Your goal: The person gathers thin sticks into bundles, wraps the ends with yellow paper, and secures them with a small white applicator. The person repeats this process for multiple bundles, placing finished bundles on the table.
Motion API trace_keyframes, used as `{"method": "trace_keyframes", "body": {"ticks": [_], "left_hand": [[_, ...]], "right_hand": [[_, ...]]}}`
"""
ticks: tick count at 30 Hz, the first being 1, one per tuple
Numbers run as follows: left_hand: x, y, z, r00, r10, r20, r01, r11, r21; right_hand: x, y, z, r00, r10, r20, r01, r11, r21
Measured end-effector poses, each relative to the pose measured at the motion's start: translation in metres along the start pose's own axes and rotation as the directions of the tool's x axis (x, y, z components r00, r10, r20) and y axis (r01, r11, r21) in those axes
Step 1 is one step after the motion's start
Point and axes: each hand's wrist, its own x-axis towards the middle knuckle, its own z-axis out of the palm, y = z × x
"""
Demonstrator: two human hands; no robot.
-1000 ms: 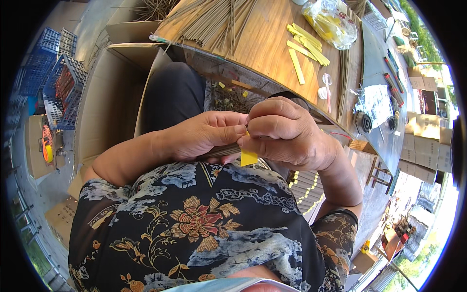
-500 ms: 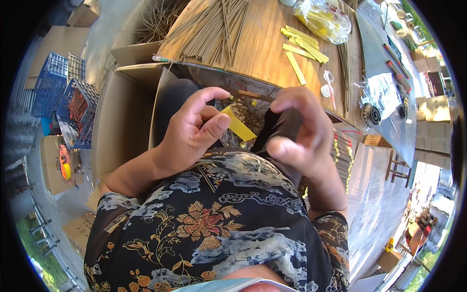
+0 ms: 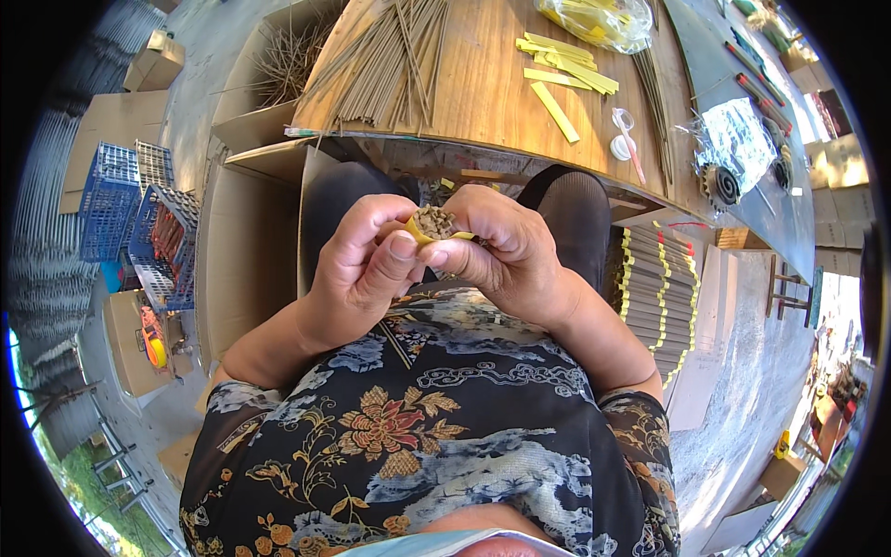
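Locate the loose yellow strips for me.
In the head view, the loose yellow strips lie on the wooden table, up top and right of centre, just below the plastic bag in the picture and right of the fanned brown sticks.

On a light-brown wooden tabletop [image 3: 478, 97], a loose, fanned heap of long, thin, brown sticks [image 3: 390, 70] is laid at the left, with flat yellow strips [image 3: 574, 67] spread farther right. Beyond the strips, a clear plastic bag [image 3: 608, 23] holding yellow pieces is placed. Toward the right edge, a small, round, white container [image 3: 620, 148] and a narrow row of thin brown sticks [image 3: 655, 111] are set.
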Motion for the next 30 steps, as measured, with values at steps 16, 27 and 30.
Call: {"method": "trace_keyframes", "body": {"ticks": [16, 27, 30], "left_hand": [[0.010, 0.004, -0.003, 0.971, -0.072, 0.229, 0.139, 0.946, -0.292], [0.014, -0.005, -0.010, 0.906, -0.102, 0.411, 0.300, 0.840, -0.453], [0.016, -0.002, -0.008, 0.878, -0.151, 0.454, 0.394, 0.766, -0.508]], "right_hand": [[0.002, 0.003, -0.013, 0.971, -0.233, 0.054, 0.233, 0.973, 0.011], [0.000, 0.004, -0.026, 0.991, -0.098, 0.088, 0.104, 0.993, -0.058], [0.004, -0.001, -0.024, 0.997, -0.075, 0.023, 0.075, 0.997, -0.011]]}}
